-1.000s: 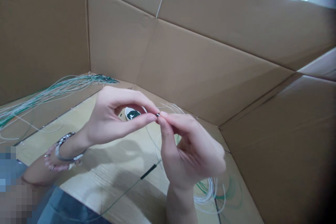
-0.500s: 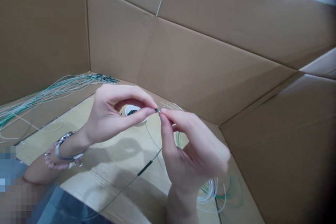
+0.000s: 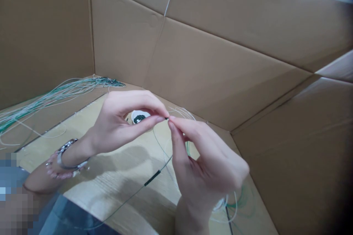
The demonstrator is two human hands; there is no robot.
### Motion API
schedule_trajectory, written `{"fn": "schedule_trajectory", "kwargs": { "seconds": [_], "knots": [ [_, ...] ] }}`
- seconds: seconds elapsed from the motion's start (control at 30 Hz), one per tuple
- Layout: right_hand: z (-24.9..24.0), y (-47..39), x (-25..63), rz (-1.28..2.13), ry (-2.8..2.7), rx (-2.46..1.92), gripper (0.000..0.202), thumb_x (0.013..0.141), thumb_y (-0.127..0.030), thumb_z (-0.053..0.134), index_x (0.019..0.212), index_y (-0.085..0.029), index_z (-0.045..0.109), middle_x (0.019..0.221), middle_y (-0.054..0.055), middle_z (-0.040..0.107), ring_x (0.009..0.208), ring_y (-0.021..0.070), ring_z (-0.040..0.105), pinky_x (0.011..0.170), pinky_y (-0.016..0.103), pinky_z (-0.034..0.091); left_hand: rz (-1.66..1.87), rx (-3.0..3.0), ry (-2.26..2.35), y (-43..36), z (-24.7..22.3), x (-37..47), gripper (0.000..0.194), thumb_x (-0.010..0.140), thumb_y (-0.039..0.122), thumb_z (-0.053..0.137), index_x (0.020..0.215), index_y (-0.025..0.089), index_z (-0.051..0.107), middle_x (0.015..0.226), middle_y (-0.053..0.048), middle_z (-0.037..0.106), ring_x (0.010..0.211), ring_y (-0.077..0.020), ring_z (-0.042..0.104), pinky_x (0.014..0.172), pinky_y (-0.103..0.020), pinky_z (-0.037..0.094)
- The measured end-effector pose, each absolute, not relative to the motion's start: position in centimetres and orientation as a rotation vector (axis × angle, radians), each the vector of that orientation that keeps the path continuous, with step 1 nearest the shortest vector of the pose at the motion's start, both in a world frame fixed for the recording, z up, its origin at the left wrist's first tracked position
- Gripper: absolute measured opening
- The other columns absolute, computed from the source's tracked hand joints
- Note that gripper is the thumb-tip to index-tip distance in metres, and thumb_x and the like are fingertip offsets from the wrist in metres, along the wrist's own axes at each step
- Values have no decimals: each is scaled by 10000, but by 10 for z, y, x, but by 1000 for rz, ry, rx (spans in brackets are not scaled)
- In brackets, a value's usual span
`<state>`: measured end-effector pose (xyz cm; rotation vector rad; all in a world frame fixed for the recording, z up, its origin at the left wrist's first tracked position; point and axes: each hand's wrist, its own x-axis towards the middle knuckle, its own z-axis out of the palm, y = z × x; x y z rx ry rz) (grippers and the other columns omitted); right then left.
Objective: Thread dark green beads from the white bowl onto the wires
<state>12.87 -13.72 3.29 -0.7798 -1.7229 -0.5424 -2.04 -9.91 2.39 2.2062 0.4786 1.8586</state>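
Note:
My left hand point(image 3: 128, 121), with a bracelet and beads at its wrist, pinches a tiny dark piece point(image 3: 166, 118) between thumb and forefinger. Right up against it, my right hand point(image 3: 205, 150) is closed in a pinch on the end of a thin green wire; its fingertips mostly hide that end. Below the hands the green wire point(image 3: 124, 202) runs down to the lower left and bears a row of small dark pieces point(image 3: 152, 178), packed like a sleeve. Behind my left fingers stands a white bowl point(image 3: 135, 113) with many small dark green pieces in it.
A bundle of green and white wires point(image 3: 55, 101) lies along the left back edge. Coiled white and green wires point(image 3: 231, 213) lie at the right, partly behind my right forearm. Cardboard walls point(image 3: 206, 69) enclose the wooden tabletop point(image 3: 121, 169).
Both hands have shifted slightly right, fingertips still together. The green tip seen between them before is now hidden, leaving just a dark speck showing. More of the bowl shows.

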Motion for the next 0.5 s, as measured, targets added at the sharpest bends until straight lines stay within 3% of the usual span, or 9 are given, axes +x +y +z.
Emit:
{"fn": "schedule_trajectory", "kwargs": {
  "seconds": [0.5],
  "knots": [
    [32, -138, 131, -613, -1763, -801, 123, 746, -67, 679, 757, -183, 640, 612, -30, 665, 535, 87, 584, 546, 212, 480, 1741, 2515, 697, -106, 26, -25, 81, 836, 118, 590, 844, 193, 620, 771, -4, 678, 680, -114, 629, 608, -226, 495]
  ]
}}
